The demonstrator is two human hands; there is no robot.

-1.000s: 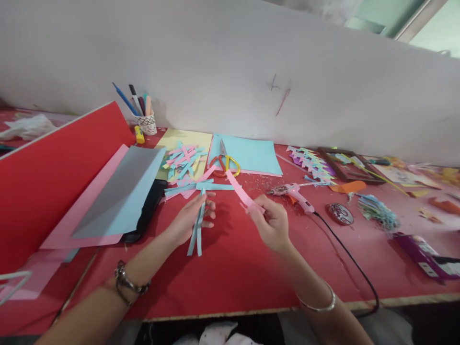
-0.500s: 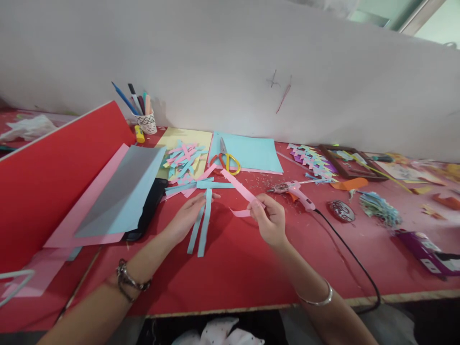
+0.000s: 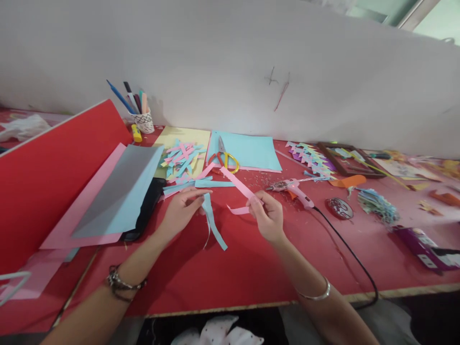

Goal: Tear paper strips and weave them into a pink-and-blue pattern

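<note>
A blue strip [image 3: 214,226] is pinched in the left hand [image 3: 180,210] above the red tabletop [image 3: 240,270]; a pink strip [image 3: 237,183], apparently doubled, is held in the right hand [image 3: 268,218]. Either could be creased by too firm a squeeze.

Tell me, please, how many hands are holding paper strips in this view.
2: the left hand, holding blue paper over the red tabletop, and the right hand, holding pink paper, just left of the glue gun. No other hands show.
</note>
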